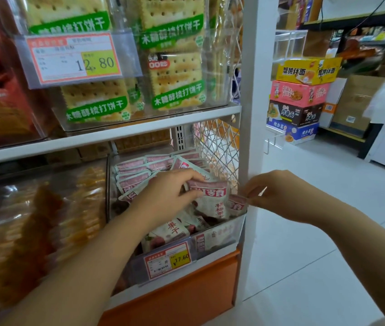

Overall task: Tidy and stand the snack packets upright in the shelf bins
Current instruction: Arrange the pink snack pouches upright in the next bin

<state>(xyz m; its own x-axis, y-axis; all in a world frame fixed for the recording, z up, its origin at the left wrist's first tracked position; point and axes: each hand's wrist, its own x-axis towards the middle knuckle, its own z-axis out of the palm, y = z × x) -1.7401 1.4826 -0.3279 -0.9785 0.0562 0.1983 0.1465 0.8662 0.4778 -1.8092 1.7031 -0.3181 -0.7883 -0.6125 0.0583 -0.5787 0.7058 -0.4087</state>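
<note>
Standing-up step is under way in the clear bin (234, 228) on the lower shelf. Left hand (163, 196) is curling its fingers round the top of a tilted dried-fruit packet (212, 201). Right hand (281, 194) is pinching the edge of a second packet (237, 204) at the bin's right corner. Judged next: both need setting upright against the rear row (139, 168).

Mid-frame, the left hand (163, 196) grips a red-white packet (210, 198) in the clear bin (219, 234); the right hand (278, 194) pinches another packet (237, 204).
</note>
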